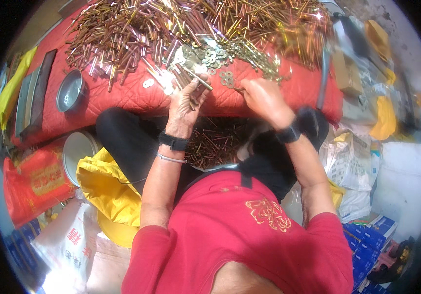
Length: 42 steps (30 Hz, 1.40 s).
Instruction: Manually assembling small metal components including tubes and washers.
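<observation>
My left hand (183, 110) is closed around several thin metal rods (181, 76), which stick out past the fingers and thumb at different angles. My right hand (265, 99) is curled shut at the table's near edge, its fingertips beside a small group of flat washers (226, 77). A small dark tip shows at those fingers, but what they hold is hidden. Beyond my left hand lies a heap of silvery washers (196, 56). Small brass-coloured pieces (257, 59), perhaps nuts, spread to the right of it.
A large heap of coppery rods (122, 36) covers the far side of the red quilted cloth (134, 100). A metal bowl (71, 91) stands at the left. More rods (215, 144) lie below, between my legs. Yellow cloth (105, 183) and a cardboard box (347, 73) flank the workplace.
</observation>
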Each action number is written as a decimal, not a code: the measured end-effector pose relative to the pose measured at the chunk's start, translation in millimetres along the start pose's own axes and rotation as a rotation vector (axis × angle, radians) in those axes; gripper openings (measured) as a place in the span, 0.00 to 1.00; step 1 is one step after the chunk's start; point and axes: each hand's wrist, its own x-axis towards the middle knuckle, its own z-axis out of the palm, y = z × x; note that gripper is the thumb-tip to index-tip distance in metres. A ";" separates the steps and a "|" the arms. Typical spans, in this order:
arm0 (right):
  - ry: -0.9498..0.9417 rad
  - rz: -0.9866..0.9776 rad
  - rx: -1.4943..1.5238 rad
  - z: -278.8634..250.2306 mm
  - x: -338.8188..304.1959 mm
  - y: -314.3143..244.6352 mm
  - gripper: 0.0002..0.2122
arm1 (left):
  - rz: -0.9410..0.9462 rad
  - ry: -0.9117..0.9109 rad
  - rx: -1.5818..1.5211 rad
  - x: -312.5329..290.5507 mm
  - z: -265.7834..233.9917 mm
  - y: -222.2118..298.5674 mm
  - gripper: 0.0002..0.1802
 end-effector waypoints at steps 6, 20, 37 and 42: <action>-0.139 -0.021 -0.070 -15.7 29.2 2.2 0.05 | 0.039 -0.002 0.047 -2.7 5.2 -7.5 0.16; -0.260 -0.078 -0.165 -4.8 37.1 -0.4 0.05 | 0.046 -0.074 0.063 0.4 4.5 -9.6 0.20; -0.008 0.253 0.864 -10.1 -13.7 -17.7 0.09 | 0.033 0.075 -0.014 0.9 10.4 -19.4 0.13; 0.097 0.211 0.829 -3.8 -13.9 -23.5 0.09 | 0.052 0.013 0.040 -2.3 13.2 -24.1 0.13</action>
